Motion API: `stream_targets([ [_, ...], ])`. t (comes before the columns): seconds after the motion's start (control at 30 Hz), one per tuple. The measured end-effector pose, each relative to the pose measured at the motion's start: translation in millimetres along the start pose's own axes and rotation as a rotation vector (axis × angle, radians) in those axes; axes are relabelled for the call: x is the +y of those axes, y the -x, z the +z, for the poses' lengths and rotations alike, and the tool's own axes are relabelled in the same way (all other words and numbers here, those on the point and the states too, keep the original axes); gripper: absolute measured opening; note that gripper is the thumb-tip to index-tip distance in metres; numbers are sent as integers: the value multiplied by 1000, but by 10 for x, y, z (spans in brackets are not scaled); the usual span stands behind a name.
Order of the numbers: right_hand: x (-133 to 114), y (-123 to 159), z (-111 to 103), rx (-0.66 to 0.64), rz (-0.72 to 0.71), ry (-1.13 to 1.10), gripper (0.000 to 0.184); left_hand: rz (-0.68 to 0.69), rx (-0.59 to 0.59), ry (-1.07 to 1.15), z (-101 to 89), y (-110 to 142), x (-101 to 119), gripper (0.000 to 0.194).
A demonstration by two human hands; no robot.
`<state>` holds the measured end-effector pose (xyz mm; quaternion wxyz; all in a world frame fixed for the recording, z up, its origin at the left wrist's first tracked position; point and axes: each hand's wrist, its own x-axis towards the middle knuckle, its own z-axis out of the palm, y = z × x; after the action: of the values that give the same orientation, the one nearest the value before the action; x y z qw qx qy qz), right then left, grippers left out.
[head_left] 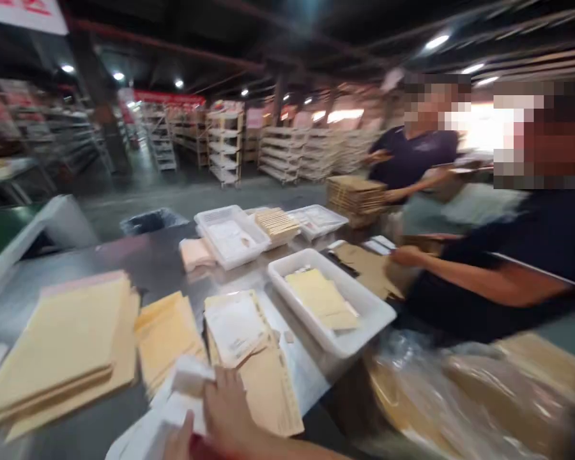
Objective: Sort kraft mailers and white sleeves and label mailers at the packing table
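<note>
1. Right hand (227, 409): fingers curled shut around the upper end of a white paper bundle (184, 390), over the near edge of the steel counter (165, 259).
2. Left hand (179, 441): cut off by the bottom of the view, just below the right hand and against the bundle; grip impossible to tell.
3. Bundle's long axis: slanting from lower left up to upper right, with the right hand nearer its raised end.
4. Just beyond the right hand: a kraft envelope (268, 386) lying lengthwise, a printed white sheet (234, 329) on top.
5. Toward the left counter edge: stacks of manila envelopes (71, 338).
6. Farther right: a white plastic tray (374, 313) holding a yellow envelope (321, 297), near a co-worker's hand (406, 255).
</note>
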<state>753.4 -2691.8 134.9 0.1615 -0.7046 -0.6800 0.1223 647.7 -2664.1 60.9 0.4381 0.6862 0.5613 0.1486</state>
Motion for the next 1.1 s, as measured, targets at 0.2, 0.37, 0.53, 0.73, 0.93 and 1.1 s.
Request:
stream_targets([
  [0.2, 415, 16, 56, -71, -15, 92, 41, -170, -79, 241, -423, 307, -293, 54],
  [0.37, 794, 111, 139, 77, -18, 197, 26, -290, 190, -102, -1044, 101, -678, 32],
  [0.53, 758, 117, 152, 95, 19, 209, 22, -373, 219, -385, -1464, -65, -971, 28],
  [0.73, 948, 289, 11, 117, 79, 134, 21, -396, 108, -575, -1232, -21, -1042, 21],
  [0.93, 924, 244, 11, 189, 118, 153, 23, -247, 22, -700, -910, -615, -785, 25],
  [1.1, 985, 169, 342, 271, 153, 162, 13, -111, -17, -807, -761, -1191, -579, 33],
])
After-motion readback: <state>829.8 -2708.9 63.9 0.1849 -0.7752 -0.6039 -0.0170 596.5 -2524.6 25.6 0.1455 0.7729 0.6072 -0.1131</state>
